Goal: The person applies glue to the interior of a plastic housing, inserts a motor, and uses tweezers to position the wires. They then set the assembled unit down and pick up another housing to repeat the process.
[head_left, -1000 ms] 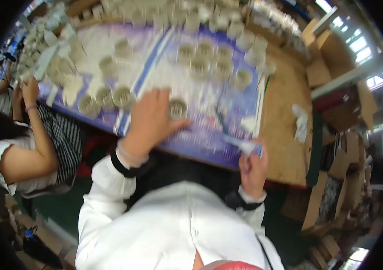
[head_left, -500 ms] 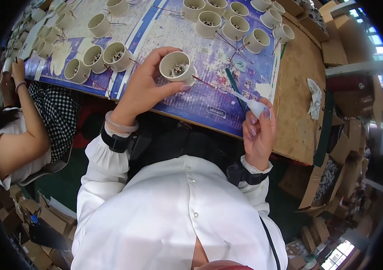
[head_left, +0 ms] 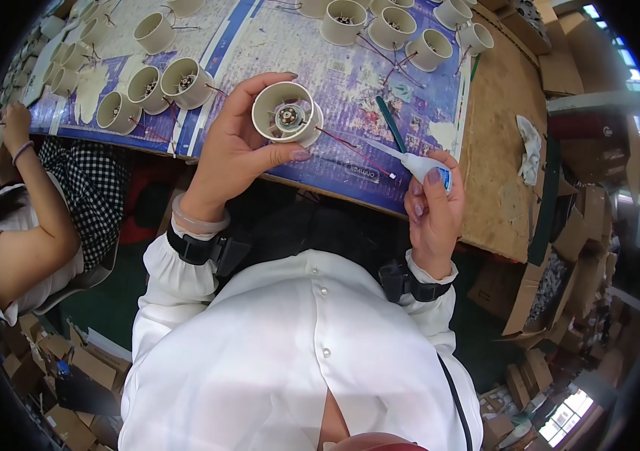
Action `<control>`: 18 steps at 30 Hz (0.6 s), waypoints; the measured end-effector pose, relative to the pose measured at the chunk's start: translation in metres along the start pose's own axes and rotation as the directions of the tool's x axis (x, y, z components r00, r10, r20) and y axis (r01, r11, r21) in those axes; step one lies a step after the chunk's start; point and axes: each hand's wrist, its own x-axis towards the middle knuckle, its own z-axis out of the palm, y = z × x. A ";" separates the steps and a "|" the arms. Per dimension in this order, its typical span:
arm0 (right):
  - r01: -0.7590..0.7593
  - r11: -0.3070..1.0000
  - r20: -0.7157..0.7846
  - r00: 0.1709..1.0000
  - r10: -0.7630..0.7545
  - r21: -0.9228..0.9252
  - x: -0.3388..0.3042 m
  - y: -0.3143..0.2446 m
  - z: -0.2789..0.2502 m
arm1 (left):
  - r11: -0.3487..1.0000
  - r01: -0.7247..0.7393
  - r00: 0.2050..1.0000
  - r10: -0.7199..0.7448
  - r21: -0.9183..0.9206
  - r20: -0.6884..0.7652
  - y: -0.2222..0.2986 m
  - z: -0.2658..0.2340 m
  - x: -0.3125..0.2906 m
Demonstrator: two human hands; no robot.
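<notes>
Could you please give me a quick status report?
Left hand holds cup, round part inside. Right hand holds bottle, nozzle clear of cup. Wire trails toward bottle.

Counts. Cup (head_left: 266, 118) in left hand (head_left: 239, 148): 1. Squeeze bottle (head_left: 415, 165) in right hand (head_left: 436, 207): 1. Dark green stick (head_left: 390, 124): 1. White plug (head_left: 392, 175): 1. Near-row cups (head_left: 156, 103), left of left hand: 3. Black wrist straps (head_left: 427, 291): 2. Visible shirt buttons (head_left: 324, 291): 3. Crumpled white wad (head_left: 528, 152): 1. Co-worker (head_left: 34, 233): 1. Upper-right cups (head_left: 432, 60), far-left cups (head_left: 64, 81): overlapping or cut off; no firm total.
</notes>
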 end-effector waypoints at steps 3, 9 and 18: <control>-0.004 1.000 -0.005 1.000 0.004 -0.018 0.000 0.000 0.002 | 1.000 0.008 1.000 -0.008 -0.007 -0.011 0.001 0.001 0.000; -0.010 0.999 -0.010 1.000 0.009 -0.038 -0.001 0.003 0.000 | 0.999 -0.021 1.000 0.021 0.034 0.004 0.002 0.005 -0.003; -0.023 0.999 -0.022 1.000 0.022 -0.025 0.000 0.004 -0.001 | 0.999 -0.029 1.000 0.028 0.024 0.010 0.002 0.010 -0.001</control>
